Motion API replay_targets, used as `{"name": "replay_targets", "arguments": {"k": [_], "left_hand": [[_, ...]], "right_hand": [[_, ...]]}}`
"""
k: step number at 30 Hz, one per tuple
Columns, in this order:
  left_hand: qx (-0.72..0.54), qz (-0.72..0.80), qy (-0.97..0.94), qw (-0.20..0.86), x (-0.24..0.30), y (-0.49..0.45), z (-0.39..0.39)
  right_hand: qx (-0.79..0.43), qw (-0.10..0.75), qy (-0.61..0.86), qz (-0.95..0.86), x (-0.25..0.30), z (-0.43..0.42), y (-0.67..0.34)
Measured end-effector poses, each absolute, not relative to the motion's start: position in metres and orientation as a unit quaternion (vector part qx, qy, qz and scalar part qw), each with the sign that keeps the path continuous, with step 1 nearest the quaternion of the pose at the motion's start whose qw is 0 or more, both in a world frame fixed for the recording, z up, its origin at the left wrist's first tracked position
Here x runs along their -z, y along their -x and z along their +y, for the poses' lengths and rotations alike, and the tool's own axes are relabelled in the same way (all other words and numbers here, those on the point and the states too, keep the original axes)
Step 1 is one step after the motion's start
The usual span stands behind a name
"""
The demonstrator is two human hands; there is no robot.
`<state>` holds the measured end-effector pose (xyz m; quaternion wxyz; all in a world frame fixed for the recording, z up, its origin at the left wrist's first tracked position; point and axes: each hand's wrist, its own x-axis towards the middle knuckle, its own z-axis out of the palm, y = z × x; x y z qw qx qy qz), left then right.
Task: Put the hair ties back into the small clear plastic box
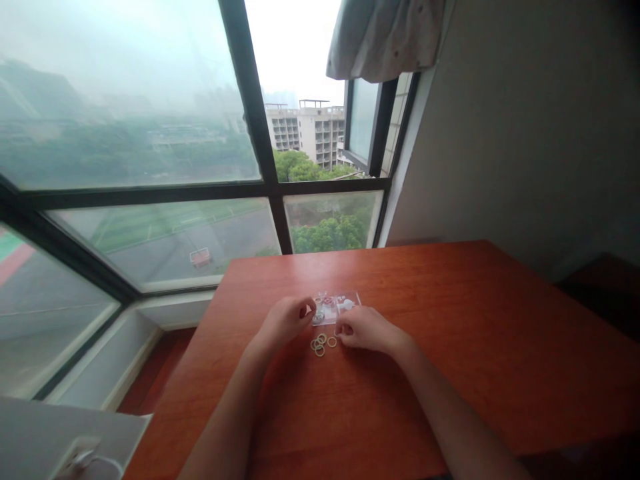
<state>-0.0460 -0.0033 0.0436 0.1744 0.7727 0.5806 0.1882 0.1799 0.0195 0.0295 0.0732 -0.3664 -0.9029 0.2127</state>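
Note:
Both my hands rest on a reddish wooden table (450,320). My left hand (286,320) is curled, fingertips pinched near a small clear plastic packet (336,305) holding tiny parts. My right hand (364,329) is also curled, fingertips touching the table beside a little cluster of several small yellowish rings (321,343). What either pinch holds is too small to make out. The rings lie between the two hands, just in front of the packet.
A large dark-framed window (250,100) stands behind the table's far edge, with a curtain (385,37) bunched at the top right. A grey wall (525,133) runs along the right. A white ledge with a socket and cable (83,459) is at lower left.

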Motion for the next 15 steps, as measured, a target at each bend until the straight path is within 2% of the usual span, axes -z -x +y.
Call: {"name": "replay_targets", "arguments": {"k": [4, 7, 15], "left_hand": [[-0.183, 0.566, -0.78, 0.196, -0.052, 0.049, -0.008], [-0.163, 0.552, -0.788, 0.216, -0.059, 0.048, -0.012], [-0.098, 0.548, -0.81, 0.184, -0.063, 0.042, -0.031]], "right_hand": [[-0.224, 0.185, 0.367, -0.884, -0.031, 0.025, -0.172], [-0.216, 0.239, 0.376, -0.869, -0.033, 0.03, -0.161], [-0.167, 0.218, 0.394, -0.877, -0.029, 0.032, -0.137]]}}
